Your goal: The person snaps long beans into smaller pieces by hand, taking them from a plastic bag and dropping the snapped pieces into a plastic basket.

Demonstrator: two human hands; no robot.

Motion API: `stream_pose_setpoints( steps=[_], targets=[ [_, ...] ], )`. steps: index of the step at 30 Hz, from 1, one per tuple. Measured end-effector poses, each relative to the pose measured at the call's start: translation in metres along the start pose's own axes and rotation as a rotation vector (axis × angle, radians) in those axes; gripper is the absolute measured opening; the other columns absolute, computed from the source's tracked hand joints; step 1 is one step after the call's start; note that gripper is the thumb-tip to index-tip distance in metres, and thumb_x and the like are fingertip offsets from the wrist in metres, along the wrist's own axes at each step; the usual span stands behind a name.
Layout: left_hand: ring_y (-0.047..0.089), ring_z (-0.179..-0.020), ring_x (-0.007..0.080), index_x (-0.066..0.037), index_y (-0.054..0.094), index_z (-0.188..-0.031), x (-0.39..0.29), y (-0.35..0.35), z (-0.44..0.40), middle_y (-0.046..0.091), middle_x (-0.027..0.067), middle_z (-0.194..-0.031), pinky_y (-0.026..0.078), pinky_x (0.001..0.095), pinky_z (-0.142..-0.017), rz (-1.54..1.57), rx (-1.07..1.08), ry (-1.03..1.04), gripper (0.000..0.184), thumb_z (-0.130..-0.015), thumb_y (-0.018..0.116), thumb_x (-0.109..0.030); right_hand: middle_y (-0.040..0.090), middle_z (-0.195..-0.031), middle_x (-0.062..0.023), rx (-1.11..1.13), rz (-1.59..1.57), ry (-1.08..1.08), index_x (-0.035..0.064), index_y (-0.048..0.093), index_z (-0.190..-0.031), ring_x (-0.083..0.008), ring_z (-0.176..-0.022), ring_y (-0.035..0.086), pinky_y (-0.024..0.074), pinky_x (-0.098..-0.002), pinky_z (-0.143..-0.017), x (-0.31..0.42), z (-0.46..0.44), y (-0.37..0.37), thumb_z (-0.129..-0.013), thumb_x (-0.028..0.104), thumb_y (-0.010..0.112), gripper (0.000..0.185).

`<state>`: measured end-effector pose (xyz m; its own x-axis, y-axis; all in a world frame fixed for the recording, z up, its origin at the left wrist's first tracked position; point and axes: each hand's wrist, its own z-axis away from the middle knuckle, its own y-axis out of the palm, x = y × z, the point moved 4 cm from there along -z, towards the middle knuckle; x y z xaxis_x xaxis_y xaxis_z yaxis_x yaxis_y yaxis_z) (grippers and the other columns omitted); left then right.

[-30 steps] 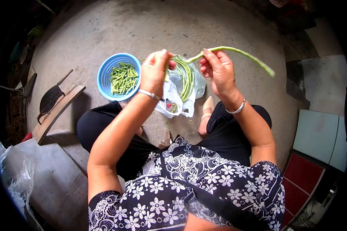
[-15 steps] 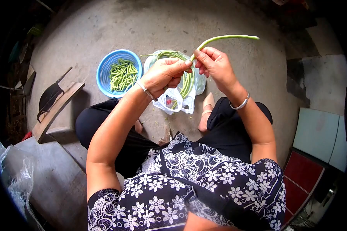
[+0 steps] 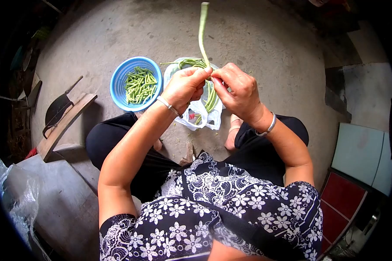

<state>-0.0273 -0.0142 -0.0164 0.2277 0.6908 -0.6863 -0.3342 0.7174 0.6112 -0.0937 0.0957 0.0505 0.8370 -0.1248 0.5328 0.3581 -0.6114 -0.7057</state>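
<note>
A long green bean (image 3: pixel 202 35) points up and away from my fingers, its far end near the top of the view. My left hand (image 3: pixel 186 87) pinches it near its lower end. Right beside that, my right hand (image 3: pixel 238 91) is closed with thumb and fingers at the same end of the bean. Behind and below the hands, a bundle of long beans (image 3: pixel 211 99) lies in a thin plastic bag (image 3: pixel 214 118) on the floor. To the left, a blue basket (image 3: pixel 116 82) holds many short pieces of green bean (image 3: pixel 140 87).
At the left, a curved wooden board (image 3: pixel 65 126) has a dark-bladed knife (image 3: pixel 56 109) on it. Clear plastic (image 3: pixel 19 195) lies at the lower left. A cabinet with pale and red panels (image 3: pixel 357 150) stands at the right. Small green scraps dot the concrete floor (image 3: pixel 130 30).
Both hands have come together at the bean's end. The bean, which pointed right, now points up. My right hand has turned, with its knuckles facing up.
</note>
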Motion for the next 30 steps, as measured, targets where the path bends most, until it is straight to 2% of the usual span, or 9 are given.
stream_pose_setpoints(
  steps=[5,7,9,10,13,20,23,26,30],
  targets=[
    [0.028,-0.041,0.0023,-0.006,0.057,-0.077,-0.003,0.005,0.004,0.036,-0.0076,-0.053,0.019,0.0189,-0.038,-0.073,0.069,-0.025,0.022,-0.088,0.057,-0.025,0.055,-0.075,-0.0121,-0.057,0.002,0.135,0.0032,0.056,-0.080,-0.0272,-0.063,0.058,0.0465,-0.0349,-0.056,-0.016,-0.005,-0.012,-0.078,0.007,0.057,0.005],
    [0.027,-0.042,0.0023,-0.004,0.058,-0.080,-0.003,0.006,0.009,0.035,-0.0079,-0.052,0.019,0.0190,-0.038,-0.114,0.123,-0.075,0.023,-0.090,0.055,-0.025,0.055,-0.074,-0.0086,-0.152,-0.039,0.278,0.0020,0.056,-0.081,-0.0195,-0.060,0.056,0.0451,-0.0318,-0.055,-0.048,-0.007,-0.019,-0.082,0.010,0.055,0.008],
    [0.025,-0.042,0.0025,-0.003,0.058,-0.081,-0.002,0.007,0.011,0.036,-0.0079,-0.053,0.017,0.0191,-0.039,-0.120,0.174,-0.117,0.023,-0.089,0.055,-0.024,0.054,-0.073,-0.0037,-0.108,-0.226,0.523,0.0025,0.058,-0.085,-0.0134,-0.057,0.053,0.0454,-0.0290,-0.053,-0.077,-0.005,-0.019,-0.085,0.016,0.055,0.014],
    [0.025,-0.042,0.0025,-0.003,0.058,-0.081,-0.001,0.007,0.012,0.036,-0.0080,-0.053,0.017,0.0191,-0.039,-0.136,0.192,-0.135,0.023,-0.089,0.055,-0.024,0.053,-0.072,0.0003,0.015,-0.425,0.634,0.0028,0.060,-0.090,-0.0077,-0.054,0.049,0.0423,-0.0221,-0.048,-0.087,-0.005,-0.013,-0.088,0.023,0.055,0.021],
    [0.025,-0.042,0.0024,-0.003,0.058,-0.081,0.000,0.010,0.014,0.035,-0.0080,-0.053,0.017,0.0190,-0.039,-0.168,0.260,-0.189,0.024,-0.089,0.055,-0.025,0.053,-0.072,0.0018,0.176,-1.092,0.905,0.0008,0.058,-0.098,-0.0019,-0.054,0.045,0.0360,-0.0150,-0.045,-0.077,-0.003,-0.004,-0.091,0.025,0.050,0.026],
    [0.028,-0.043,0.0019,0.001,0.060,-0.089,0.000,0.013,0.019,0.036,-0.0074,-0.054,0.019,0.0177,-0.040,-0.235,0.324,-0.263,0.025,-0.088,0.057,-0.024,0.052,-0.070,0.0029,0.143,-1.319,0.803,0.0005,0.058,-0.101,-0.0022,-0.050,0.039,0.0323,-0.0148,-0.044,-0.074,-0.008,-0.004,-0.090,0.019,0.052,0.022],
    [0.030,-0.046,0.0014,-0.001,0.061,-0.093,-0.001,0.015,0.018,0.039,-0.0081,-0.057,0.020,0.0167,-0.042,-0.333,0.346,-0.213,0.025,-0.088,0.057,-0.025,0.052,-0.069,0.0026,0.077,-1.218,0.796,0.0019,0.058,-0.096,-0.0027,-0.050,0.041,0.0331,-0.0156,-0.045,-0.069,-0.008,-0.005,-0.089,0.018,0.054,0.018],
    [0.031,-0.049,0.0008,-0.005,0.061,-0.097,-0.009,0.021,0.018,0.041,-0.0091,-0.060,0.021,0.0165,-0.044,-0.371,0.238,-0.119,0.023,-0.088,0.057,-0.026,0.054,-0.069,0.0020,0.049,-1.159,0.779,0.0039,0.057,-0.090,-0.0024,-0.051,0.044,0.0335,-0.0154,-0.043,-0.066,-0.006,-0.004,-0.087,0.019,0.058,0.015],
    [0.037,-0.052,0.0018,-0.005,0.061,-0.091,-0.014,0.025,0.011,0.045,-0.0078,-0.063,0.027,0.0173,-0.046,-0.443,0.124,0.058,0.026,-0.085,0.060,-0.031,0.053,-0.067,0.0018,0.041,-1.142,0.782,0.0049,0.055,-0.088,-0.0027,-0.050,0.045,0.0335,-0.0153,-0.042,-0.061,-0.004,0.001,-0.086,0.020,0.060,0.016]
  ],
)
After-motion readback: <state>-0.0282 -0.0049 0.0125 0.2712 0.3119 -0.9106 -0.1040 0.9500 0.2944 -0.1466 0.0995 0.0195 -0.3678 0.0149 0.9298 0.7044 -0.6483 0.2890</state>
